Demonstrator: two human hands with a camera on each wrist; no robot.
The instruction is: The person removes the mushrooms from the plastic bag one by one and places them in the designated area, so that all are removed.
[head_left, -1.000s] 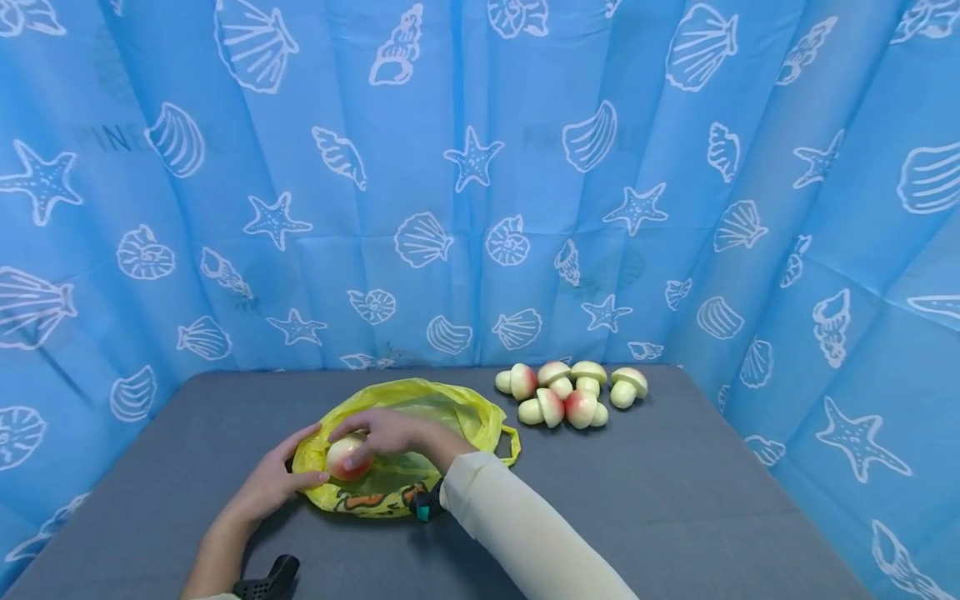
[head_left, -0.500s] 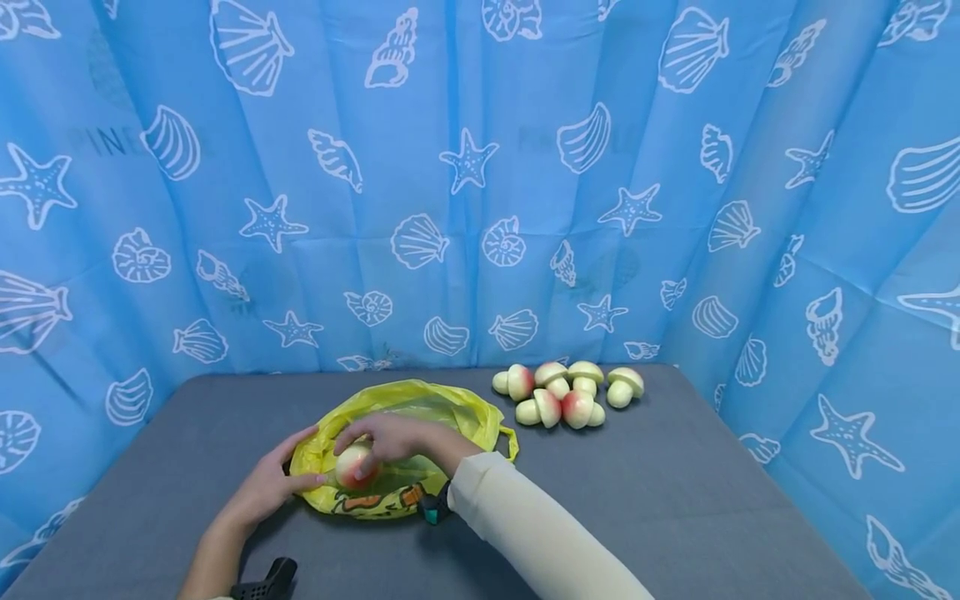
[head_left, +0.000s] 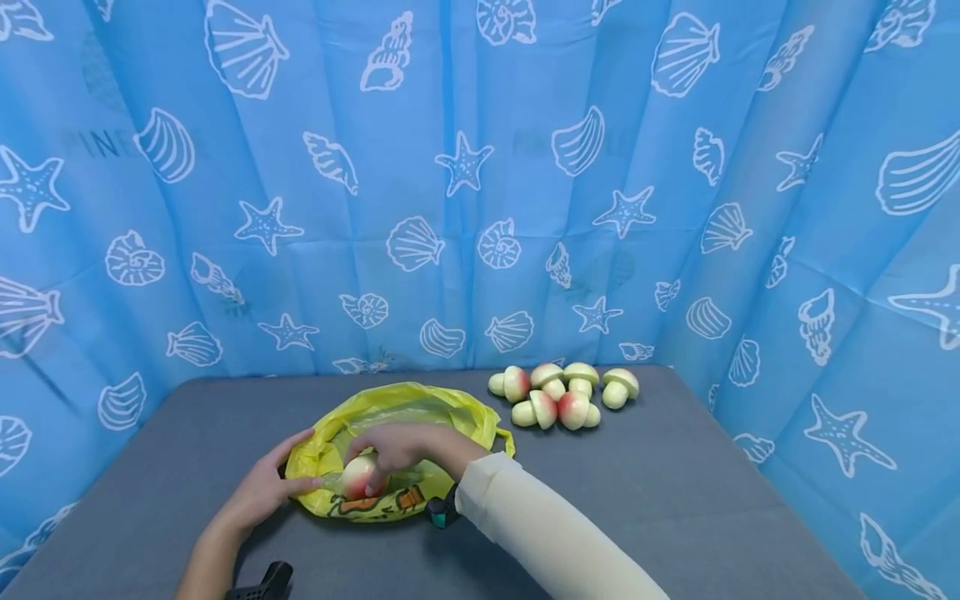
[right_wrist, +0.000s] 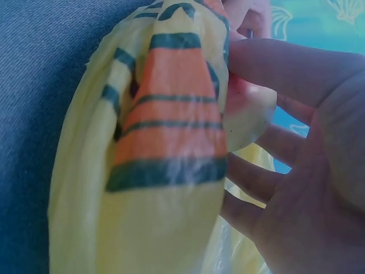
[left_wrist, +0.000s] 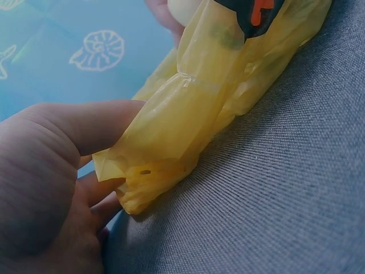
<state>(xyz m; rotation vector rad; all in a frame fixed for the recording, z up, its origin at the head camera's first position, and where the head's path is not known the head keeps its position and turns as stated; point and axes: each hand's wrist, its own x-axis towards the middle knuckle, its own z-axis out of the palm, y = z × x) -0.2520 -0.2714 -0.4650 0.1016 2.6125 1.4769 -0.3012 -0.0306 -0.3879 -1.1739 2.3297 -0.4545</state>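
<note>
A yellow plastic bag (head_left: 480, 412) with printed orange and dark figures lies on its side, its mouth spread wide. At its left end my left hand (head_left: 262, 487) pinches the rim; in the left wrist view the bag's edge (left_wrist: 165, 125) runs between thumb and fingers. My right hand (head_left: 401, 446) reaches into the mouth and grips a toy mushroom (head_left: 357, 477) with a pale, red-tinted cap. The right wrist view shows part of that mushroom (right_wrist: 254, 117) beneath the thumb, partly hidden behind the printed front of the bag (right_wrist: 165, 148).
Several more toy mushrooms (head_left: 555, 392) lie grouped at the back of the grey table (head_left: 637, 500), right of the bag. A blue curtain (head_left: 465, 275) with white shells hangs behind. One bag handle (head_left: 506, 442) sticks out toward the mushrooms.
My right hand has lowered the mushroom deeper into the bag and a little to the right. My left hand keeps holding the rim. The head view has shifted slightly.
</note>
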